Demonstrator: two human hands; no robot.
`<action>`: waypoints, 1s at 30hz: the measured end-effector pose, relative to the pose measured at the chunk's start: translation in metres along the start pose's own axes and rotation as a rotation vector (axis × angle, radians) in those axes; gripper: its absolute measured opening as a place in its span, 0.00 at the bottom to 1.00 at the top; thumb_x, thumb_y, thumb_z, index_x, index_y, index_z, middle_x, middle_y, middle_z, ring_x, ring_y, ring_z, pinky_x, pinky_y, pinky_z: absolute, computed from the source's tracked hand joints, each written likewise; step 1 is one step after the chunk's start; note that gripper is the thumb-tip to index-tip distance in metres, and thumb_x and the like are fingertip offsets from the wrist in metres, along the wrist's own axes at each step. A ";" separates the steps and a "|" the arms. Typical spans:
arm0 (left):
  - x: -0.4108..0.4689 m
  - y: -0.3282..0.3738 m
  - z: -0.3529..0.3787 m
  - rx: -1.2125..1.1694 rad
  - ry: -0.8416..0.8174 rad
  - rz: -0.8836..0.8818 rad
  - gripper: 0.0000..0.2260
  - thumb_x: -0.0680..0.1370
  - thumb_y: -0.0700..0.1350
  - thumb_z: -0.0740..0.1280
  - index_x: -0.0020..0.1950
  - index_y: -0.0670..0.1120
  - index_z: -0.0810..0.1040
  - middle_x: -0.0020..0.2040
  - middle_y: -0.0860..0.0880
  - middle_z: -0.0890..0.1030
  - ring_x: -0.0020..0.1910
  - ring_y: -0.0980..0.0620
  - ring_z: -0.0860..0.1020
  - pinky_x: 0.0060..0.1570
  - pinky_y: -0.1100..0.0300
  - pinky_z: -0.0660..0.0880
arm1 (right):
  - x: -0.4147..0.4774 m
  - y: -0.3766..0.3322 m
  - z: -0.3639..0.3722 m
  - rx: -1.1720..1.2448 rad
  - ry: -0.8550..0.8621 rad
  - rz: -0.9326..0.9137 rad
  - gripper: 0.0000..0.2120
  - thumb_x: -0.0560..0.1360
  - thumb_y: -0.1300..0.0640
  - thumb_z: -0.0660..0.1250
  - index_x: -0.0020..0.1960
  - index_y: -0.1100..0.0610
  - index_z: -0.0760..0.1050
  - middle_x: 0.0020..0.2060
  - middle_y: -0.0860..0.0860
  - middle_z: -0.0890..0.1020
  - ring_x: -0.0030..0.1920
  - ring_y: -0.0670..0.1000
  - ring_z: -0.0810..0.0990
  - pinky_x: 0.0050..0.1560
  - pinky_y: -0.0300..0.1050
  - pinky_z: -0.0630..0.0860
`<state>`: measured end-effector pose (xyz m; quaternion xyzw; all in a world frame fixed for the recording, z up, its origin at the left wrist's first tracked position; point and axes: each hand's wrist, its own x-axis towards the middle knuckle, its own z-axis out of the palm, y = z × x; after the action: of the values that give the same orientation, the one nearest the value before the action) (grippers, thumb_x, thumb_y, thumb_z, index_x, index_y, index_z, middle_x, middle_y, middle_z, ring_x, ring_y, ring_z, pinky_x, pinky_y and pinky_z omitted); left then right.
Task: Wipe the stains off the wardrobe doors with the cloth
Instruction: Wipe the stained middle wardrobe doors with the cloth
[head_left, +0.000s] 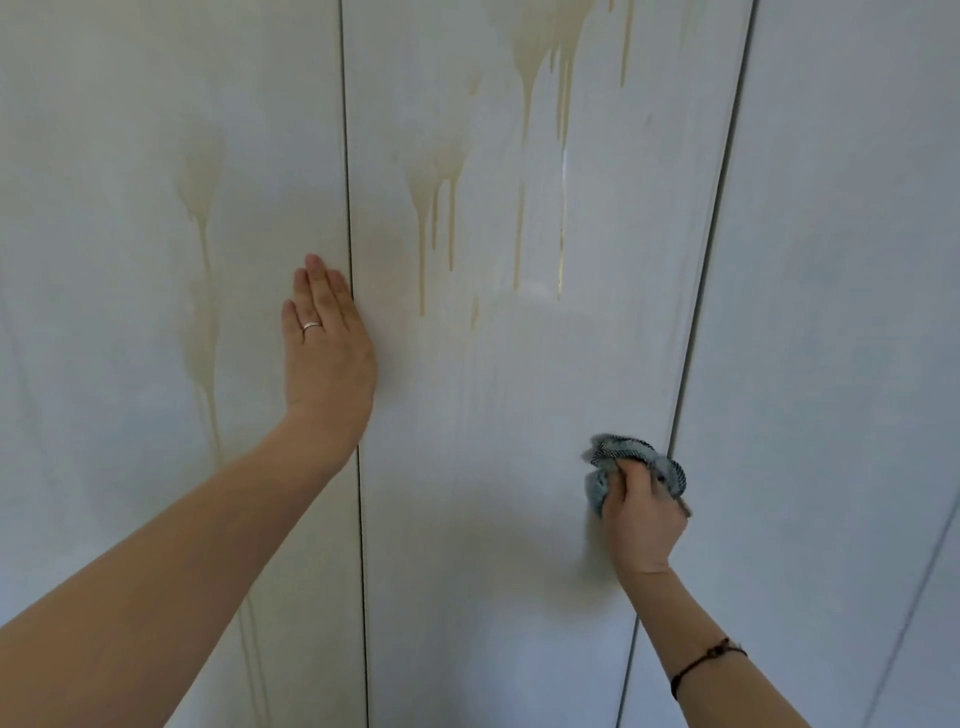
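Note:
White wardrobe doors fill the view. The middle door (467, 467) carries yellowish-brown drip stains (434, 208) in its upper half, with more runs (540, 78) near the top. The left door (130, 260) has a long faded streak (202, 260). My left hand (324, 343) presses flat with straight fingers on the left door, right at the seam. My right hand (641, 525) grips a bunched blue-grey cloth (623, 457) against the lower right part of the middle door. Most of the cloth is hidden by my fingers.
A third door (831, 312) stands to the right, with no stains that I can see. Dark vertical seams (348, 208) separate the doors. The lower half of the middle door looks free of drips.

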<state>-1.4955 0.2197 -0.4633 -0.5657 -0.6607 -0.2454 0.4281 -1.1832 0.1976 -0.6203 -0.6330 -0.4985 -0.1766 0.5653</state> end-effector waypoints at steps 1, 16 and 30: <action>0.000 0.002 0.000 -0.006 -0.005 -0.005 0.28 0.81 0.37 0.50 0.76 0.27 0.40 0.77 0.26 0.45 0.78 0.32 0.53 0.75 0.43 0.61 | 0.002 0.001 -0.002 0.001 0.029 -0.040 0.07 0.78 0.57 0.62 0.45 0.51 0.78 0.31 0.50 0.81 0.31 0.55 0.79 0.34 0.39 0.64; 0.002 0.008 0.001 -0.068 -0.002 -0.046 0.30 0.81 0.37 0.52 0.76 0.26 0.39 0.77 0.25 0.44 0.78 0.31 0.53 0.75 0.43 0.62 | 0.049 -0.020 -0.008 -0.020 0.086 -0.183 0.08 0.77 0.59 0.67 0.40 0.56 0.71 0.25 0.53 0.74 0.24 0.57 0.74 0.31 0.39 0.60; 0.003 0.002 0.004 -0.178 0.033 -0.045 0.30 0.81 0.36 0.52 0.76 0.26 0.39 0.76 0.25 0.44 0.78 0.30 0.54 0.75 0.43 0.62 | 0.131 -0.077 -0.033 -0.005 0.171 -0.040 0.07 0.83 0.51 0.58 0.47 0.52 0.67 0.38 0.49 0.74 0.37 0.54 0.71 0.38 0.47 0.66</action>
<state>-1.4946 0.2245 -0.4632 -0.5826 -0.6417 -0.3217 0.3813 -1.1784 0.2138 -0.4655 -0.6069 -0.4604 -0.2426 0.6007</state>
